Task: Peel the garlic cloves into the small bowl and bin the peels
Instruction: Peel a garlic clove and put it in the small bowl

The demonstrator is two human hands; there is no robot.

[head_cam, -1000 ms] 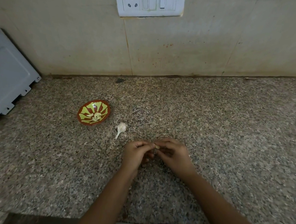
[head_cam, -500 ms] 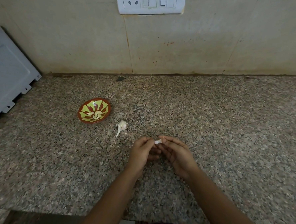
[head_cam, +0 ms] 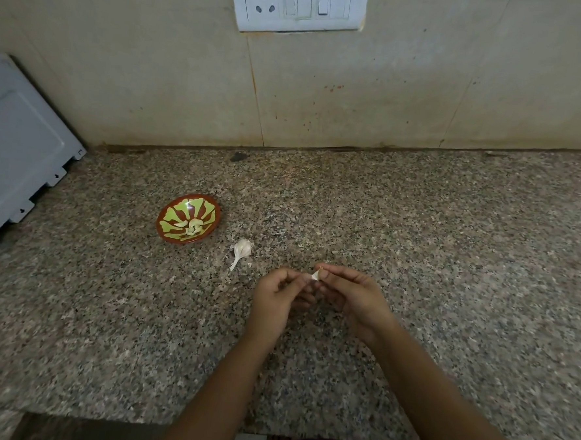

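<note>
- Small round bowl [head_cam: 187, 219], glossy red-and-green, held pale peeled cloves [head_cam: 193, 227].
- Left hand [head_cam: 279, 295] and right hand [head_cam: 352, 293] together pinched a papery garlic clove [head_cam: 316, 274] over speckled granite counter [head_cam: 449, 263].

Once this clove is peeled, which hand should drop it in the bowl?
Left hand, probably: the small bowl sits on the counter to its left, beyond the garlic piece. The right hand would cross over. Both pinch the clove.

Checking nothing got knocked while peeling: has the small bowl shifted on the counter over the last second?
No. The small bowl keeps its spot left of the garlic piece lying on the counter.
</note>
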